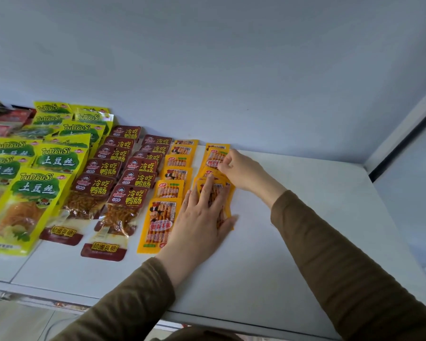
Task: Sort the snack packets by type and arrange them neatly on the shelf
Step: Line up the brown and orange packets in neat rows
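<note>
the second column of orange packets (215, 157) lay on the white shelf (293, 217), right of a finished orange column (161, 222), and it looked like the step in hand. the left hand (202, 217) pressed flat, fingers straight, on the nearest packets of that column; the right hand (241, 169) pinched a packet farther back with curled fingers. next move probably called for squaring the overlaps so the column ran parallel to its neighbour. brown packets (127, 195) and green-yellow packets (32, 193) sat in rows to the left, well apart from the hands. nothing blocked the bare shelf to the right.
</note>
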`<action>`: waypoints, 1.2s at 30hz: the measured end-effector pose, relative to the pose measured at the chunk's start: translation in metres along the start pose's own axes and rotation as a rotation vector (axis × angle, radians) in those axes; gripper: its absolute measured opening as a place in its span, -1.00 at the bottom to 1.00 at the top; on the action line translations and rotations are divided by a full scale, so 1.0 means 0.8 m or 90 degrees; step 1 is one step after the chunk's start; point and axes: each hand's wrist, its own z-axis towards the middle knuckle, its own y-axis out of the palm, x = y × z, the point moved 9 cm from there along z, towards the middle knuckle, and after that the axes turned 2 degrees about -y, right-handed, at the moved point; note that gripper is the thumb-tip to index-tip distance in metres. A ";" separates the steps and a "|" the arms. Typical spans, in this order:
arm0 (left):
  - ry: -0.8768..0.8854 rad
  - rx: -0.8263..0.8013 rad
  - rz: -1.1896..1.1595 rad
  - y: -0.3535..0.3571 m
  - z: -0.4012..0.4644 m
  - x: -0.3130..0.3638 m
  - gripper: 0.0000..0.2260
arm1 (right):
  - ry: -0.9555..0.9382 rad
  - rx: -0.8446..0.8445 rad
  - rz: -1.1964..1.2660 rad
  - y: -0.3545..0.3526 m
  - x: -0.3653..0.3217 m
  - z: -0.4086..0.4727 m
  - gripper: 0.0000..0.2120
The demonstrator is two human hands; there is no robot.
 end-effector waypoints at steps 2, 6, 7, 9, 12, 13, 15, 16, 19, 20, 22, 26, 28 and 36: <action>0.007 0.005 -0.013 0.000 0.000 0.000 -0.36 | 0.019 0.003 0.089 0.005 0.004 -0.007 -0.79; 0.020 0.011 -0.020 0.001 -0.001 0.001 -0.36 | 0.026 0.060 0.225 0.008 0.008 -0.015 -0.87; 0.020 0.012 -0.019 0.001 -0.001 0.001 -0.36 | 0.033 0.052 0.265 0.012 0.009 -0.016 -0.84; 0.023 0.017 -0.013 0.000 -0.002 0.001 -0.35 | 0.056 0.035 0.357 0.019 0.010 -0.016 -0.79; 0.025 0.022 -0.005 -0.003 -0.003 0.003 -0.36 | 0.083 0.036 0.462 0.021 0.010 -0.014 -0.78; 0.025 0.019 -0.002 -0.004 -0.004 0.003 -0.36 | 0.075 0.040 0.468 0.020 0.008 -0.013 -0.81; 0.027 0.013 0.006 -0.006 -0.005 0.004 -0.36 | 0.053 0.065 0.453 0.014 0.006 -0.010 -0.87; 0.028 0.009 0.011 -0.006 -0.007 0.005 -0.35 | 0.053 0.087 0.441 0.010 0.008 -0.009 -0.90; 0.028 -0.011 0.018 -0.007 -0.016 0.006 -0.35 | 0.054 0.123 0.371 -0.001 0.010 -0.006 -0.94; 0.024 -0.017 0.012 -0.007 -0.020 0.005 -0.35 | 0.048 0.118 0.353 0.000 0.008 -0.006 -0.93; 0.015 -0.017 -0.012 -0.011 -0.027 0.001 -0.35 | 0.042 0.099 0.340 0.003 0.006 -0.009 -0.89; 0.014 0.029 -0.049 -0.024 -0.034 -0.005 -0.38 | 0.001 -0.035 0.453 0.014 0.000 -0.025 -0.83; 0.015 0.044 -0.057 -0.026 -0.035 -0.006 -0.38 | -0.021 -0.116 0.514 0.019 -0.001 -0.034 -0.68; 0.023 0.028 -0.032 -0.026 -0.042 0.003 -0.40 | -0.095 -0.029 0.515 0.005 -0.010 -0.034 -0.42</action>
